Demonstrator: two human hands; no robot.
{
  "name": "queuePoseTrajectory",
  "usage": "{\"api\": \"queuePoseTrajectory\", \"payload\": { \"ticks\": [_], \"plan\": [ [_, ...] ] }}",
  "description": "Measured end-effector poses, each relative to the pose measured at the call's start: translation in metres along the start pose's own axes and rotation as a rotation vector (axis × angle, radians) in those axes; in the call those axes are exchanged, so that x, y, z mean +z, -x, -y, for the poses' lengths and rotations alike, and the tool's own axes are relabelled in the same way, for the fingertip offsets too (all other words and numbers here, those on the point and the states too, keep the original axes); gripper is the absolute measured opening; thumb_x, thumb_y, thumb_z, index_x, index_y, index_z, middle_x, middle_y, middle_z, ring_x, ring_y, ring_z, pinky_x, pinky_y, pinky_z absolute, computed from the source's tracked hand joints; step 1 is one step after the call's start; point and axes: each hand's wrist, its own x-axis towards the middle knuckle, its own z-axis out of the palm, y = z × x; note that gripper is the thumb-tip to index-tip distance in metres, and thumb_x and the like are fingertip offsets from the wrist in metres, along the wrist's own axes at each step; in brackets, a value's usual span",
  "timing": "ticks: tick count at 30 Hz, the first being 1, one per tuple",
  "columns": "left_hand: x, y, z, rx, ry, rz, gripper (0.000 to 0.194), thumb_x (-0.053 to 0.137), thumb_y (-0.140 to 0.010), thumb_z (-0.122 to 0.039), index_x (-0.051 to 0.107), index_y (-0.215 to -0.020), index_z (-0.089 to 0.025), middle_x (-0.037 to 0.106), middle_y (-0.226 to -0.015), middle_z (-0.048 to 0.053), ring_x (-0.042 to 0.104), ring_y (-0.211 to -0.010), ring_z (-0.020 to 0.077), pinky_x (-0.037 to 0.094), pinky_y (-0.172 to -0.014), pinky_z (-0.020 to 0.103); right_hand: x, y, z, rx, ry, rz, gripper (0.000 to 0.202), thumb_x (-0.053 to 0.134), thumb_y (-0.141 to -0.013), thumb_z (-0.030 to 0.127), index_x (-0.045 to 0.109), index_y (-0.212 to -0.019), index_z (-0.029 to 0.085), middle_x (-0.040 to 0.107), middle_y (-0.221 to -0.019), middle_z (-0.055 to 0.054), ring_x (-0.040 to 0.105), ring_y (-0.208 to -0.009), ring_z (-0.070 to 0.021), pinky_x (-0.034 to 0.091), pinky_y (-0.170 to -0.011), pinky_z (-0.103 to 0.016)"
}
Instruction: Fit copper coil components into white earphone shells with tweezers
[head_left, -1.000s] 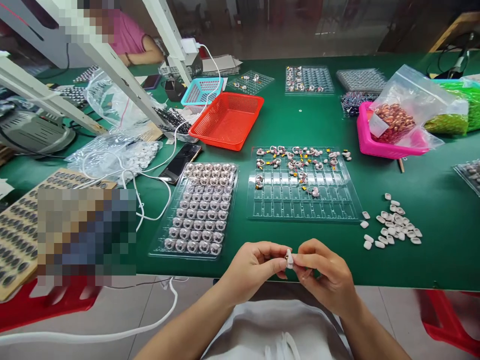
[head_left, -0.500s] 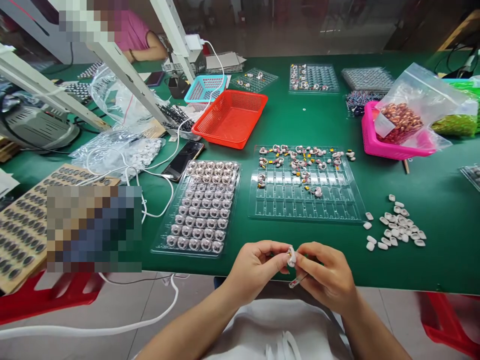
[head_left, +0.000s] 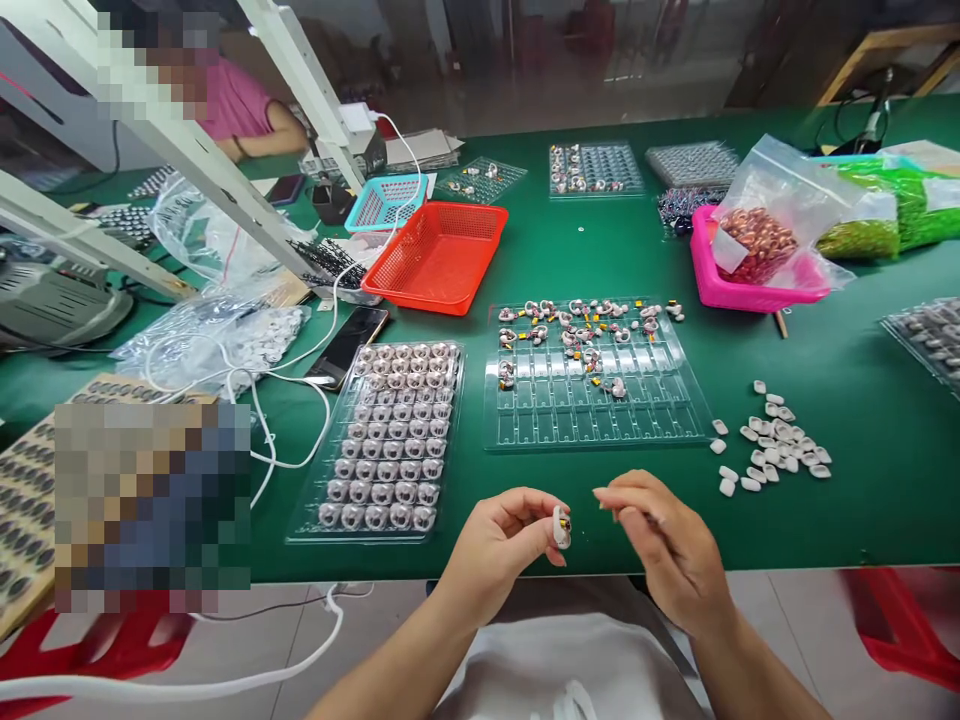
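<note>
My left hand (head_left: pixel 504 545) pinches a small white earbud part (head_left: pixel 559 527) between thumb and fingertips, just above the table's front edge. Dark and yellow bits show inside the part. A short gap to the right, my right hand (head_left: pixel 665 545) is closed with thumb and forefinger together; whatever lies in its grip is hidden. Beyond the hands is a clear compartment tray (head_left: pixel 600 415), with small wired earbud pieces (head_left: pixel 577 335) mostly in its far rows. Loose white shells (head_left: pixel 784 445) lie in a scattered pile right of my right hand.
On the left stands a clear tray of shiny rounded parts (head_left: pixel 386 450), beside a phone (head_left: pixel 349 345) and white cables (head_left: pixel 300 465). Farther back are a red basket (head_left: pixel 442 265), a blue basket (head_left: pixel 386 203) and a pink basket (head_left: pixel 757 295) with bagged copper-coloured parts. Another person's arm (head_left: pixel 281 130) rests far left.
My right hand has moved away from the earbud part, which stays in my left hand. The thin strip seen under my right hand no longer shows. The view has shifted slightly.
</note>
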Motion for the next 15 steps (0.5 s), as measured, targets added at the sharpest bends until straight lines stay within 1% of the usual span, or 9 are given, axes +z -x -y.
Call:
{"api": "queuePoseTrajectory", "payload": {
  "ticks": [2,4,6,8,10,13,15],
  "plan": [
    [-0.001,-0.001,0.002,-0.001,0.015,-0.012,0.011,0.078,-0.076,-0.024,0.075,-0.078,-0.013,0.068,-0.067,0.000,0.060,-0.054,0.0096,0.050,-0.057,0.021,-0.006,0.004,-0.002,0.101,0.031,-0.048,0.031,0.040,-0.102,0.019,0.064,-0.120,0.027,0.059,-0.114,-0.008,0.061,-0.099,-0.0203,0.052,-0.074,-0.029],
    [-0.001,-0.001,0.003,0.002,0.015,-0.021,0.011,0.077,-0.076,-0.024,0.073,-0.078,-0.013,0.067,-0.067,0.000,0.059,-0.052,0.0086,0.047,-0.056,0.020,-0.011,0.007,-0.005,0.138,0.112,-0.065,0.030,0.040,-0.103,0.025,0.065,-0.119,0.028,0.056,-0.119,-0.009,0.060,-0.103,-0.0217,0.054,-0.078,-0.031],
    [-0.001,0.000,0.002,0.011,0.010,-0.028,0.012,0.076,-0.077,-0.024,0.072,-0.077,-0.013,0.065,-0.067,0.000,0.057,-0.051,0.0076,0.045,-0.055,0.020,-0.015,0.009,-0.011,0.166,0.207,-0.060,0.027,0.042,-0.103,0.028,0.065,-0.117,0.027,0.056,-0.113,-0.008,0.063,-0.091,-0.0194,0.055,-0.070,-0.029],
    [-0.001,0.001,0.001,0.021,0.009,-0.033,0.012,0.076,-0.077,-0.024,0.071,-0.076,-0.013,0.064,-0.067,-0.001,0.056,-0.050,0.0069,0.044,-0.055,0.020,-0.016,0.012,-0.016,0.199,0.272,-0.019,0.023,0.046,-0.102,0.029,0.066,-0.113,0.026,0.058,-0.104,-0.007,0.063,-0.075,-0.0164,0.054,-0.060,-0.026],
    [-0.001,0.001,-0.001,0.029,0.014,-0.040,0.013,0.077,-0.077,-0.024,0.070,-0.076,-0.013,0.063,-0.066,-0.002,0.055,-0.050,0.0063,0.043,-0.055,0.019,-0.016,0.014,-0.019,0.204,0.291,0.013,0.018,0.049,-0.101,0.029,0.066,-0.109,0.025,0.060,-0.099,-0.006,0.064,-0.073,-0.0165,0.055,-0.059,-0.026],
    [0.000,0.001,-0.002,0.031,0.030,-0.059,0.016,0.079,-0.075,-0.026,0.070,-0.075,-0.013,0.062,-0.064,-0.002,0.053,-0.050,0.0059,0.044,-0.054,0.019,-0.014,0.018,-0.016,0.159,0.231,-0.029,0.016,0.053,-0.099,0.023,0.066,-0.109,0.025,0.064,-0.102,-0.008,0.068,-0.087,-0.0203,0.059,-0.070,-0.028],
    [0.002,0.000,-0.002,0.032,0.037,-0.071,0.019,0.081,-0.074,-0.028,0.070,-0.075,-0.013,0.063,-0.064,-0.002,0.053,-0.050,0.0064,0.044,-0.054,0.019,-0.011,0.020,-0.009,0.144,0.084,-0.067,0.021,0.054,-0.099,0.019,0.064,-0.115,0.026,0.065,-0.108,-0.008,0.069,-0.097,-0.0218,0.061,-0.080,-0.031]
  ]
}}
